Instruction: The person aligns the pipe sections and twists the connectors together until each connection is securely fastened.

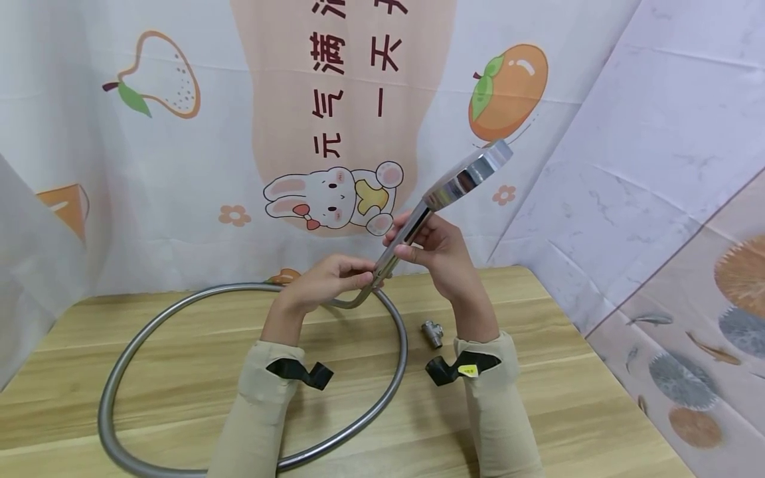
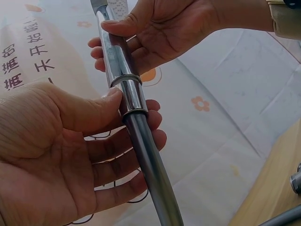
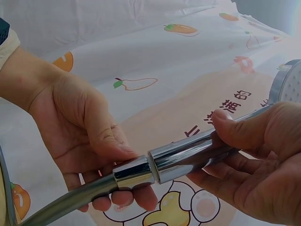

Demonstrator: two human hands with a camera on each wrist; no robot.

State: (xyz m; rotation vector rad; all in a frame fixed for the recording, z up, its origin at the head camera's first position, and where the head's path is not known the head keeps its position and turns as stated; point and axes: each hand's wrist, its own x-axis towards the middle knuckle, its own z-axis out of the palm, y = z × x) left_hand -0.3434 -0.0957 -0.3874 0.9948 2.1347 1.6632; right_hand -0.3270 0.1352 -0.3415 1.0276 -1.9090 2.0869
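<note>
A chrome shower head (image 1: 463,179) is held up at a slant over the back of the table, its round face at the upper right. My right hand (image 1: 439,255) grips its handle (image 3: 188,153) between thumb and fingers. At the handle's lower end, my left hand (image 1: 323,282) pinches the chrome hose nut (image 3: 135,173), thumb on one side and fingers behind. In the right wrist view a narrow seam shows where nut and handle meet. From the nut a grey metal shower hose (image 2: 153,169) runs down and loops widely over the wooden table.
A small metal valve fitting (image 1: 433,333) lies on the wooden table (image 1: 538,398), left of my right forearm. The hose loop (image 1: 110,392) spreads across the table's left half, passing under my left forearm. A printed cloth (image 1: 197,166) hangs behind the table.
</note>
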